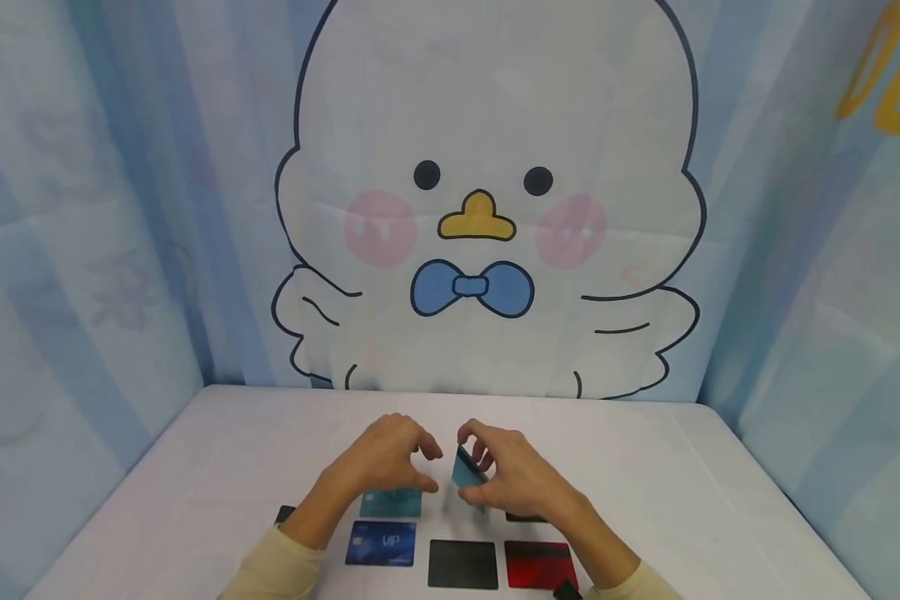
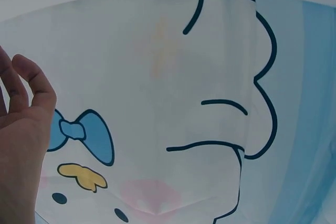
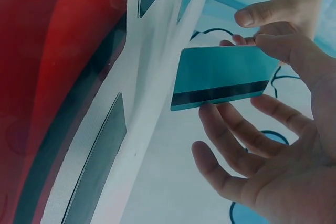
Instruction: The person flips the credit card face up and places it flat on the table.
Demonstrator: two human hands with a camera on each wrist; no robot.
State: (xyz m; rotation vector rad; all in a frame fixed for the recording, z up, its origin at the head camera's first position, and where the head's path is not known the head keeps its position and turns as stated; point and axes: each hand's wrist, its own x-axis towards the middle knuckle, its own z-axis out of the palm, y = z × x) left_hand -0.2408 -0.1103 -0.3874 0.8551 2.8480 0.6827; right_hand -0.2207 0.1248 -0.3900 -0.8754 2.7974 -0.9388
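Between the thumb and fingertips of my right hand (image 1: 523,473) is a teal bank-style card (image 1: 465,473). In the right wrist view that card (image 3: 220,69) shows a dark stripe along its lower edge, and the fingers (image 3: 231,135) spread beneath it. My left hand (image 1: 390,454) hovers just left of the card, thumb and fingers apart and loosely bent, holding nothing. Below the left hand lies another teal card (image 1: 390,504), its upper part hidden. Only the curved fingers of the left hand (image 2: 26,108) show at the edge of the left wrist view.
On the white table (image 1: 645,467) a blue VIP card (image 1: 381,544), a black card (image 1: 462,565) and a red card (image 1: 536,560) lie in a row. One dark card (image 1: 525,517) is partly under the right hand; a dark object (image 1: 284,514) shows beside the left wrist. A cartoon-printed curtain (image 1: 480,108) stands behind.
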